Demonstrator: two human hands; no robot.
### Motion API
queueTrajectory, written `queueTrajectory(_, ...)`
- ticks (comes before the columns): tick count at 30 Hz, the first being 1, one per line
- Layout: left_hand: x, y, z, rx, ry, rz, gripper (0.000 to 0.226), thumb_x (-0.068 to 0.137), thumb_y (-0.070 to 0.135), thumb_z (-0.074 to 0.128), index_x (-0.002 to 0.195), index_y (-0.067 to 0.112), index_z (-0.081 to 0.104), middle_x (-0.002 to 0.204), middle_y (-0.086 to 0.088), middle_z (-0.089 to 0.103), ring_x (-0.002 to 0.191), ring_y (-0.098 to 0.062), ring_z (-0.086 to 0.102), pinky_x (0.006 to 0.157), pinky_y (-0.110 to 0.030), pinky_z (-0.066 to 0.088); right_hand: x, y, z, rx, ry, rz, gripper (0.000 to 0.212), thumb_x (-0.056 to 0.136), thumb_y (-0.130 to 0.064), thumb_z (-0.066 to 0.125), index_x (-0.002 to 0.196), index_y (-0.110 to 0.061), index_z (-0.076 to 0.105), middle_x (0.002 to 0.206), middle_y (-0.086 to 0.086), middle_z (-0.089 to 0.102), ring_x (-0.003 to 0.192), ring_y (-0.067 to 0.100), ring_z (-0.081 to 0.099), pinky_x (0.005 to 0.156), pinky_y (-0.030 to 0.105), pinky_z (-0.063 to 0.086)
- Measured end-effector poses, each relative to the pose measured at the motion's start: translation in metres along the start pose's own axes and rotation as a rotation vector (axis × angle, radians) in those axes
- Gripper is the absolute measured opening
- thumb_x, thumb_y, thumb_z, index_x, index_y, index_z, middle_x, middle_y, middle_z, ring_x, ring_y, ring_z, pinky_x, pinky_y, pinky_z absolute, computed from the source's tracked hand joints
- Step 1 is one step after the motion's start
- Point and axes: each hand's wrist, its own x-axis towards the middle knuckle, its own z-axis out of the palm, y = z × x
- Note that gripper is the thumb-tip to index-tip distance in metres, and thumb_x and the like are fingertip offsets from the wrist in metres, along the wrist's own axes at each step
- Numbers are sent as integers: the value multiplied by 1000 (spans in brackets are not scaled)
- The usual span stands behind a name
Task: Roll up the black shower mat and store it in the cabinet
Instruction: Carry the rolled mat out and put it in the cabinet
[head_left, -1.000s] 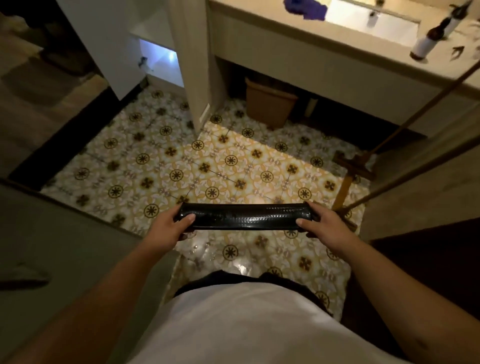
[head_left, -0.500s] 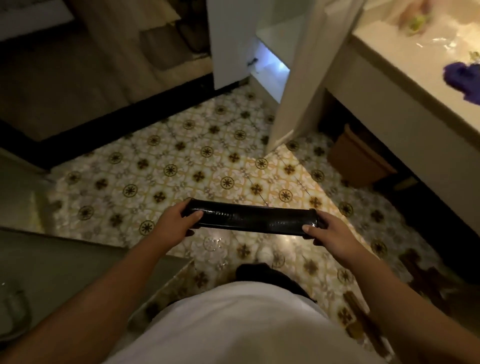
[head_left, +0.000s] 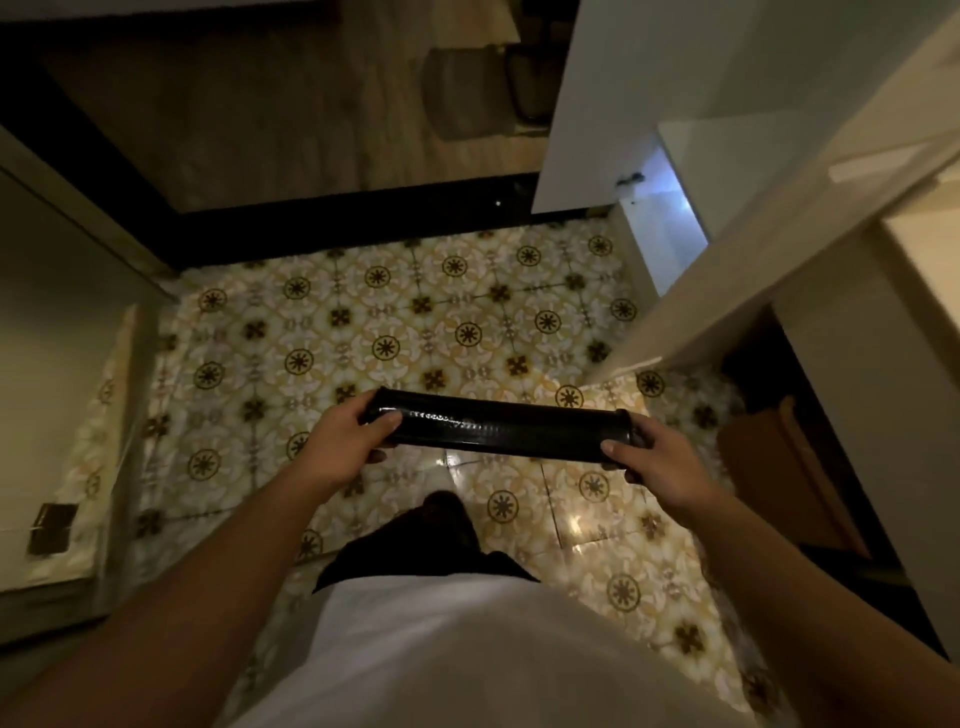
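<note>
With the glossy black rubber shower mat (head_left: 501, 427) already wound into a tight tube and held level above the patterned yellow floor tile (head_left: 415, 322), the rolling looks done and the carry to the white open-doored cabinet (head_left: 660, 234) is the step in hand. Left hand (head_left: 343, 441) and right hand (head_left: 652, 457) each have fingers curled shut round one end of the roll. Advice: keep both end grips firm so the coil cannot spring loose, then feed it end-first into the lit opening, ahead and right of the roll.
</note>
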Motion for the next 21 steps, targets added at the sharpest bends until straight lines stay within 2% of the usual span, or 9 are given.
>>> queueTrajectory(3,47,18,-2,-37,6,7,20,91,20,63,99,38,67,99,3,71,77,-15,73,54,-19,53,51,-16,-4,4,10,33,32,79,-24,73,101,-47,68,94,0,73,81,25,71,56,28,47)
queueTrajectory(7,118,48,-14,-27,7,6,24,90,20,64,112,29,65,98,2,71,80,-14,72,54,-19,52,116,-47,-7,31,22,44,32,73,-33,73,103,-43,67,94,-3,74,82,22,72,62,31,50)
queueTrajectory(9,149,70,-23,-2,-5,-8,25,90,21,64,114,29,63,101,2,70,79,-13,72,56,-20,53,145,-64,-8,55,34,65,32,77,-25,74,100,-46,68,92,-3,74,82,24,72,61,32,49)
queueTrajectory(12,195,108,-37,19,-30,28,20,90,22,65,105,36,64,100,4,70,77,-9,72,54,-17,52,189,-93,-10,96,58,80,33,81,-18,73,95,-46,69,89,-2,74,80,22,72,58,27,51)
queueTrajectory(15,235,144,-44,78,-48,34,26,90,24,64,116,29,61,101,5,69,79,-9,70,55,-16,51,227,-115,-14,135,60,108,27,79,-18,75,99,-37,71,89,5,73,79,24,70,56,25,49)
queueTrajectory(19,291,186,-43,97,-54,47,21,90,21,65,104,36,61,96,8,67,69,0,69,50,-13,50,280,-131,-23,275,120,191,40,77,-14,78,114,-20,65,96,15,72,79,30,70,55,30,48)
queueTrajectory(21,324,207,-37,118,-62,33,20,89,23,66,102,39,62,95,8,69,70,-3,70,51,-16,52,307,-138,-30,321,134,213,41,78,-11,77,116,-18,63,95,17,72,77,31,70,50,28,48)
